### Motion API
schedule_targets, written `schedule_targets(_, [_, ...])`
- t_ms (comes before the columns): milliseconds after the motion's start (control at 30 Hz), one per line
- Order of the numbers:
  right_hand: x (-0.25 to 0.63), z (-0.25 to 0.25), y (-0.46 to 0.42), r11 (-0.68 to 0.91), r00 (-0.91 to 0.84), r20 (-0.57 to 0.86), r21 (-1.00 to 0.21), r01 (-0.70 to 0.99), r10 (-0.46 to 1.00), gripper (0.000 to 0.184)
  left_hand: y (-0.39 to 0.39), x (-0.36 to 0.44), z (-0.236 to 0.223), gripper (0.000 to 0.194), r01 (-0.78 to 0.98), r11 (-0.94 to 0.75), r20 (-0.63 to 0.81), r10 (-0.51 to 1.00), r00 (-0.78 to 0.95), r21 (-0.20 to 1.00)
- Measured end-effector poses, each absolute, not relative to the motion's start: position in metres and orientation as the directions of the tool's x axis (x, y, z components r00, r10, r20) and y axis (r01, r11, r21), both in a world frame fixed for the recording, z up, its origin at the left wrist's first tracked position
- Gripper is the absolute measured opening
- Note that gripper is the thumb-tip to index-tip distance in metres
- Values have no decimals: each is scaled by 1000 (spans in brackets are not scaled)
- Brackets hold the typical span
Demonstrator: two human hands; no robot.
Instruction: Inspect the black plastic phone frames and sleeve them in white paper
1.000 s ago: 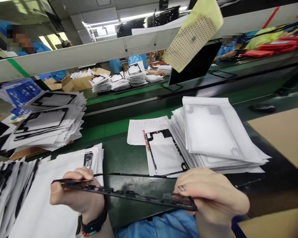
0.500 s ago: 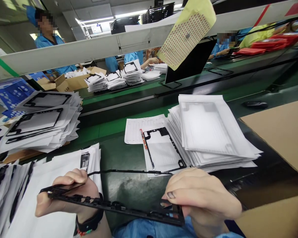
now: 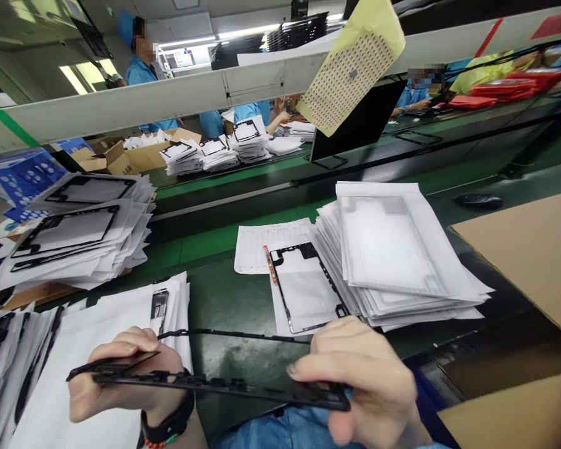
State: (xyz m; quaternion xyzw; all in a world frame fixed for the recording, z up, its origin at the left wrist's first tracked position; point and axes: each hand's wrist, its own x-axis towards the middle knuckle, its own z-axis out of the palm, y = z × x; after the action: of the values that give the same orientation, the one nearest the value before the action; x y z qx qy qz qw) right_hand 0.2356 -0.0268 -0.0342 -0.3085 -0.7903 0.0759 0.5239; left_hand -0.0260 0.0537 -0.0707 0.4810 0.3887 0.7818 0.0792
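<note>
Between my hands I hold a thin black rectangular frame (image 3: 229,385), tilted so that I see it nearly edge-on. My left hand (image 3: 126,377), with a dark band at the wrist, pinches its left end between thumb and fingers. My right hand (image 3: 359,377) grips the right end, the thumb below and the fingers above. Beyond my right hand, a similar black frame (image 3: 287,305) lies flat on a white sheet. A red-and-white pen-like stick (image 3: 270,264) rests along its left edge. What the frame belongs to I cannot tell.
A tall stack of white sleeves (image 3: 388,249) stands at right, beside a printed form (image 3: 252,249). More sleeves with black frames (image 3: 75,231) pile up at left. Cardboard (image 3: 533,249) and a mouse (image 3: 479,200) are far right. A yellow sticker sheet (image 3: 355,65) hangs from the rail; co-workers sit beyond.
My right hand has shifted slightly left, and the frame's right end has risen a little. A co-worker in the background at upper left has moved right and turned.
</note>
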Motion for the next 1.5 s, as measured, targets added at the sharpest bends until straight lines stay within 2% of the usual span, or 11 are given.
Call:
schedule_targets(100, [238, -30, -26, 665, -215, 630, -711, 228, 747, 46, 58, -14, -67, 46, 260, -638, 626, 453, -635, 725])
schedule_targets(200, [243, -37, -7, 335, -286, 372, -927, -169, 883, 40, 61, 1, -65, 26, 261, -515, 550, 560, -619, 817])
schedule_targets(267, [247, -44, 11, 131, -311, 272, -904, -407, 911, 37, 63, 9, -68, 19, 275, -425, 497, 612, -614, 863])
schedule_targets(367, [251, -48, 29, 97, -235, 251, -849, -519, 939, 34, 63, 16, -77, 73, 224, -309, 380, 696, -610, 924])
schedule_targets(400, [251, -47, 32, 98, -215, 250, -836, -540, 944, 32, 61, 18, -79, 78, 186, -272, 329, 753, -570, 944])
schedule_targets(500, [249, -43, 30, 74, -209, 237, -810, -582, 949, 24, 55, 24, -79, 53, -187, -41, -12, 962, -273, 981])
schedule_targets(633, [246, -37, 18, -7, -318, 242, -786, -618, 917, 27, 49, 28, -62, 26, -546, 333, -331, 938, 106, 768])
schedule_targets(733, [247, -34, 9, 51, -371, 314, -818, -573, 874, 56, 51, 26, -48, 21, -647, 426, -420, 890, 176, 633])
schedule_targets(933, [242, -47, -3, 140, -388, 564, -678, -722, 729, 89, 48, 22, -34, 22, -796, 500, -447, 831, 330, 341])
schedule_targets(1133, [237, -59, -6, 193, -394, 591, -693, -695, 704, 108, 35, 20, -20, 19, -854, 486, -408, 753, 516, -185])
schedule_targets(1500, [252, -72, -15, -26, -366, 480, -578, -816, 797, 121, 16, 11, -14, 43, -917, 376, -448, 803, 393, -129])
